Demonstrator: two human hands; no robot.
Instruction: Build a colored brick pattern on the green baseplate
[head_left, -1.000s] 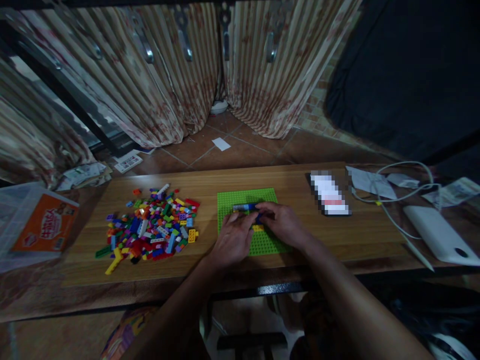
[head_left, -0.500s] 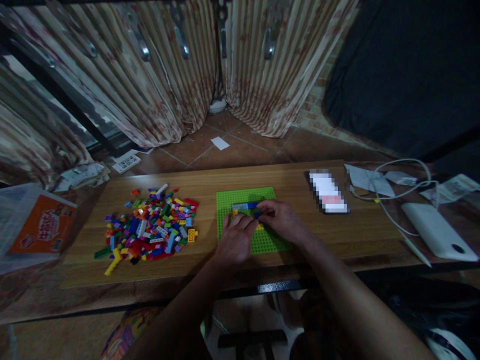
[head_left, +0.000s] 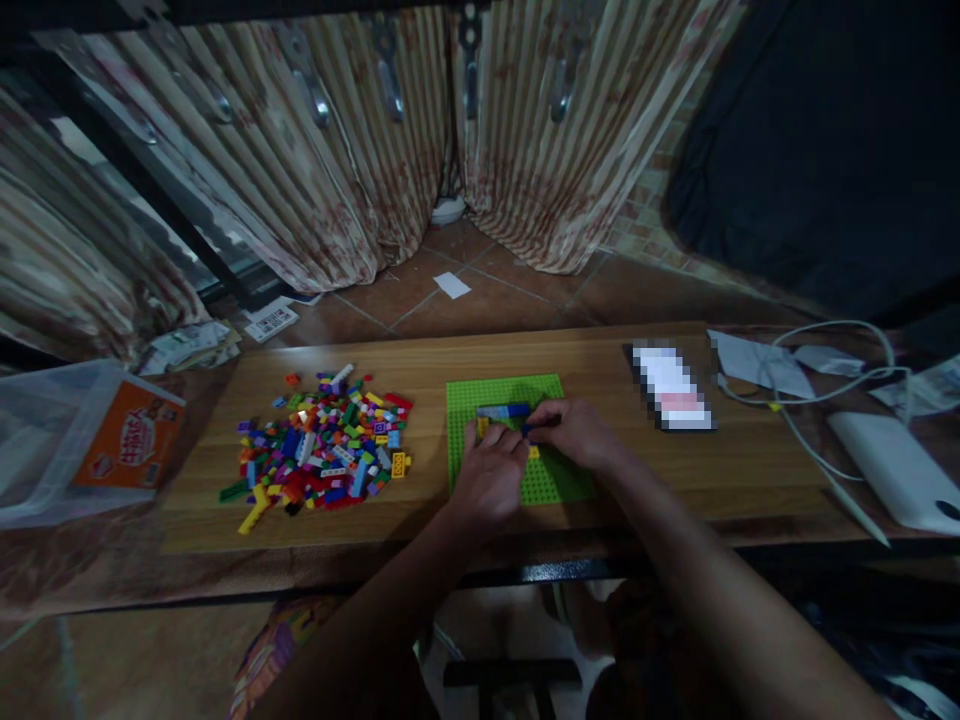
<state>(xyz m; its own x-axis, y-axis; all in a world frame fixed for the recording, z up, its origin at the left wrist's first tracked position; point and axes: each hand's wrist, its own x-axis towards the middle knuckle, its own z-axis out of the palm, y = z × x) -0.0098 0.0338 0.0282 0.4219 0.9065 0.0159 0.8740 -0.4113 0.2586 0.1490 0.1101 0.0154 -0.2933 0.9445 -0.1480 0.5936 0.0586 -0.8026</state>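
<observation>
Wooden table (head_left: 600,360): both hands (head_left: 495,470) (head_left: 574,435) pressing bricks (head_left: 504,411) onto green baseplate (head_left: 551,485).

Baseplate mid-table, both hands on it.

The baseplate (head_left: 510,440) lies on the table (head_left: 615,480); the left hand (head_left: 491,475) and right hand (head_left: 574,435) meet over it, just before a row of bricks (head_left: 504,411) on its far part. Left of it lies the brick pile (head_left: 322,450), further left a box (head_left: 82,440). Right of it lies a phone (head_left: 671,385), then papers (head_left: 757,362), a cable (head_left: 817,380) and a power bank (head_left: 892,465). Curtains (head_left: 360,170) hang behind the table.
</observation>
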